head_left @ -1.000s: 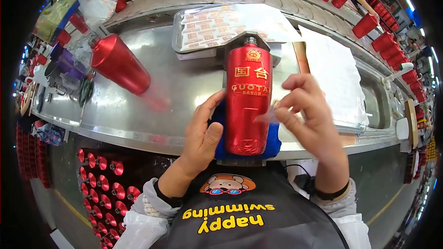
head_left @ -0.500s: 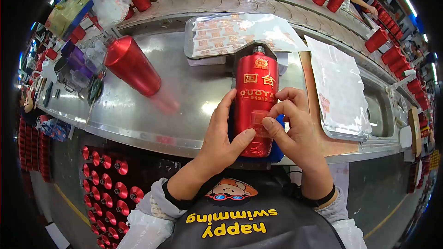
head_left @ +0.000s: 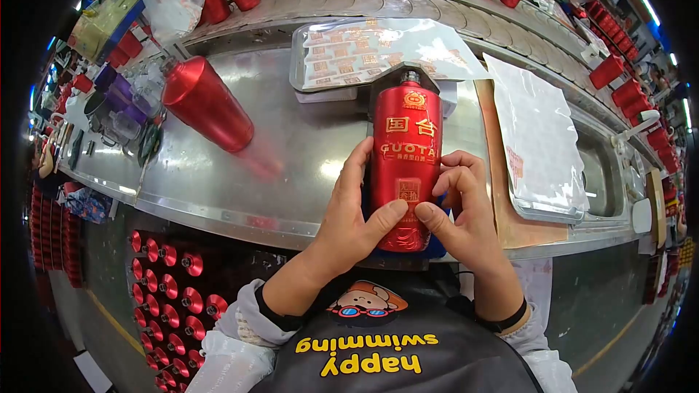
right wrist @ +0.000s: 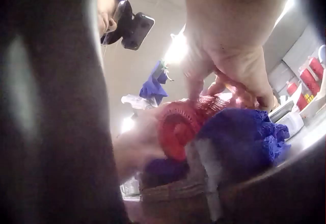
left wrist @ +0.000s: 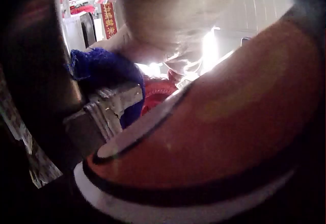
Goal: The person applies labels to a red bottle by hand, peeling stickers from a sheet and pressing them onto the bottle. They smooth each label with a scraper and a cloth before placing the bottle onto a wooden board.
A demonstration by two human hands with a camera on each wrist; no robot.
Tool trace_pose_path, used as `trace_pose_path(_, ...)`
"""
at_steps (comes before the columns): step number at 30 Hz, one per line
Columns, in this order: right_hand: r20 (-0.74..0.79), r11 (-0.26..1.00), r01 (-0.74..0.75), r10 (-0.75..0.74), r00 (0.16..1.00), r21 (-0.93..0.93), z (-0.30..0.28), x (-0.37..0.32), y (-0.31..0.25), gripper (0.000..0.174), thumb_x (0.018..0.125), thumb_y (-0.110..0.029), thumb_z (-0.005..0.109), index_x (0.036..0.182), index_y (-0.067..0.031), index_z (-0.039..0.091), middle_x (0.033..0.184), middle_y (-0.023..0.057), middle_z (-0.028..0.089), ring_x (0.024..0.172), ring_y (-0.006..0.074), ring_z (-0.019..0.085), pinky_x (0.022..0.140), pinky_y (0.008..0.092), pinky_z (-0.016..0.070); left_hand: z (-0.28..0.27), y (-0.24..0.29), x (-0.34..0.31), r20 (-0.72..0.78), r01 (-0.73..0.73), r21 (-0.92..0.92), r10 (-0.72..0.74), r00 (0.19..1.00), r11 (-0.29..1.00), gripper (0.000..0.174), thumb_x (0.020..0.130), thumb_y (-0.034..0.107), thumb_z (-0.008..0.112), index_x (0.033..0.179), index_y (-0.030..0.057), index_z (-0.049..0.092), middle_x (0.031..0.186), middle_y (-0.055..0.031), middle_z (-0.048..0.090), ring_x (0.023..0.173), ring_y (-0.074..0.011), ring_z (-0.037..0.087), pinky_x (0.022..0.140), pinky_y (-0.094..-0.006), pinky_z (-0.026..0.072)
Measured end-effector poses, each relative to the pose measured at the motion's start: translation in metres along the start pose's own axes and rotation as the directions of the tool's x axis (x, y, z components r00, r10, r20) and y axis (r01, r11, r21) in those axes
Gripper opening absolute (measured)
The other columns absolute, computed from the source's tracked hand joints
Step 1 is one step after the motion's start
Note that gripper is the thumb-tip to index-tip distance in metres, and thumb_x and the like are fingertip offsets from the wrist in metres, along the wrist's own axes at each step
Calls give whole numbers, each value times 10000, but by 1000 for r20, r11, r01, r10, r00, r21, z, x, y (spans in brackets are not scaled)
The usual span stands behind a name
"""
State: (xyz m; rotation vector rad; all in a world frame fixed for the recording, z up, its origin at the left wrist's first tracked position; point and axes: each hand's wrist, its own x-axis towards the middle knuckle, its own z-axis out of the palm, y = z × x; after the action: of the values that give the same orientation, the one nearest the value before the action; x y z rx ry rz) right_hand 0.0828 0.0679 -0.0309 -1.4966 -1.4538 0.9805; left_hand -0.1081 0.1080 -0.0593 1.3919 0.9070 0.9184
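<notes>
A red bottle [head_left: 404,127] with gold lettering lies on its back, neck pointing away from me, over a blue cloth [head_left: 435,244]. My left hand [head_left: 353,215] grips its left side, fingers along the flank and thumb across the front. From the right, my right hand [head_left: 470,218] has bent fingers against the bottle's side and its thumb on the front. Both thumbtips meet just below a small square sticker [head_left: 408,190] on the lower front. In the right wrist view the bottle's round base [right wrist: 175,132] shows beside the cloth; the left wrist view is mostly filled by the apron [left wrist: 219,122].
Another red bottle [head_left: 207,105] lies on the steel table to the left. Behind stands a tray [head_left: 298,65] with a sheet of gold stickers; a white sheet [head_left: 535,138] lies at right near a sink [head_left: 606,164]. Bottles ride a conveyor [head_left: 328,7] beyond. More stand below left.
My right hand brought a small clear piece in from the right onto the bottle's lower front, where the square sticker now shows. Its fingers slid down; the left thumb came onto the front.
</notes>
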Motion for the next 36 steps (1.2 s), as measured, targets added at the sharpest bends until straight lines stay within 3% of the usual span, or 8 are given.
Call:
trace_pose_path(9, 38, 998, 21, -24, 999, 56, -3, -3, 5, 378, 788, -287, 801, 962, -82, 535, 1234, 137, 400, 956, 164, 439, 748, 265, 417, 2, 1, 5, 10, -47, 43, 46, 999, 998, 884, 881, 363, 699, 1471, -76, 210, 1422, -267, 388, 1328, -344, 410, 1117, -417, 310)
trace_pose_path(13, 20, 990, -79, 77, 997, 118, 1, -1, 4, 385, 787, -286, 804, 957, -81, 527, 1228, 149, 398, 968, 172, 444, 758, 276, 423, 3, 0, 10, -20, -28, 25, 28, 999, 999, 913, 865, 384, 716, 1470, -76, 210, 1412, -273, 395, 1315, -355, 420, 1110, -423, 320)
trace_pose_path(16, 14, 1000, 17, -18, 1000, 13, 0, -1, 4, 391, 792, -285, 803, 960, -77, 518, 1220, 158, 399, 979, 185, 455, 764, 285, 431, 5, -2, 10, -26, -62, 152, 67, 997, 986, 922, 861, 398, 721, 1467, -76, 212, 1401, -275, 406, 1306, -359, 428, 1103, -425, 330)
trace_pose_path(19, 20, 998, 60, -60, 998, -2, -1, -1, 7, 392, 799, -281, 799, 968, -73, 513, 1214, 163, 399, 983, 195, 464, 765, 289, 437, 6, -3, 9, -33, -43, 123, 48, 998, 991, 918, 864, 403, 716, 1463, -77, 214, 1394, -277, 412, 1305, -363, 430, 1097, -429, 338)
trace_pose_path(28, 25, 999, 8, -9, 1000, 37, 1, 0, 6, 398, 811, -293, 791, 973, -72, 502, 1212, 155, 386, 950, 177, 473, 778, 290, 446, 6, -5, 15, -52, -42, 85, 46, 998, 995, 919, 866, 413, 709, 1463, -77, 211, 1395, -289, 402, 1301, -370, 434, 1095, -433, 339)
trace_pose_path(36, 40, 998, 49, -50, 998, 39, 2, -1, 4, 420, 791, -239, 803, 1004, -59, 489, 1236, 153, 366, 954, 164, 471, 797, 296, 450, 2, -2, 12, 4, -40, 187, 40, 999, 982, 956, 852, 391, 717, 1481, -79, 173, 1419, -295, 375, 1317, -385, 406, 1110, -445, 315)
